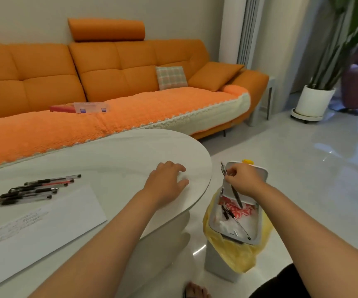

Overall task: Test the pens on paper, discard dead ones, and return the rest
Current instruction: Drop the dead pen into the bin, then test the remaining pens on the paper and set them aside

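My right hand (246, 179) pinches a dark pen (235, 193) that hangs tip-down over the open grey trash bin (255, 239), which is lined with a yellow bag. Other pens (233, 218) lie inside the bin on red-and-white rubbish. My left hand (167, 182) rests with relaxed fingers on the white table (113, 160), holding nothing. Several pens (31, 189) lie in a row at the table's left, just beyond a white sheet of paper (42, 224) marked with faint scribbles.
An orange sofa (113, 82) stands behind the table, with a clear plastic case (92, 107) and a red box (63, 108) on its seat. A potted plant (314, 102) is at the far right on the glossy floor. My foot (196, 290) shows below the bin.
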A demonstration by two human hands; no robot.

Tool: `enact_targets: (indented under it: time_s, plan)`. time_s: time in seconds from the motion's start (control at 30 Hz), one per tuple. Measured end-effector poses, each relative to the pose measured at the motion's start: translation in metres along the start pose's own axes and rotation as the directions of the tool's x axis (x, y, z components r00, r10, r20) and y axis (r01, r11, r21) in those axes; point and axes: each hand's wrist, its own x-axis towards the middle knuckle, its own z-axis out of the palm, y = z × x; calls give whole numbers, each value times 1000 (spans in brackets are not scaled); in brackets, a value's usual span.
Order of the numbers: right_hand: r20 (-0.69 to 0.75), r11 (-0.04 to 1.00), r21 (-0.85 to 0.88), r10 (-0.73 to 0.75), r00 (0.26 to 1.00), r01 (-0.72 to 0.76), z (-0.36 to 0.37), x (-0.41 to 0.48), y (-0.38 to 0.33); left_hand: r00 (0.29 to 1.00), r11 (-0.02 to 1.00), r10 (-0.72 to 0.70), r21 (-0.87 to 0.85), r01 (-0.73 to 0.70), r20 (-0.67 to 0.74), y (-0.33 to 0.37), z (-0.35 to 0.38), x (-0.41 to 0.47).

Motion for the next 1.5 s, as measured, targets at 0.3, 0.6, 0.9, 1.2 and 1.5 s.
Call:
enact_targets:
  time_s: [0.3, 0.6, 0.9, 1.2, 1.5]
  plan:
    - [194, 957, -259, 186, 963, -133, 44, 16, 63, 999, 997, 20, 80, -16, -47, 8, 27, 12]
    - [104, 978, -163, 149, 983, -131, 31, 8, 30, 1000, 999, 22, 37, -21, -21, 8, 22, 6]
    - [23, 980, 55, -193, 981, 191, 11, -20, -85, 995, 999, -42, -2, 42, -87, -19, -13, -17]
    - [193, 884, 89, -467, 863, 459, 71, -46, -217, 960, 976, -209, 19, 216, -185, -109, -80, -83]
    - [350, 732, 223, -676, 648, 644, 163, -87, -338, 872, 902, -395, 59, 428, -290, -215, -134, -185]
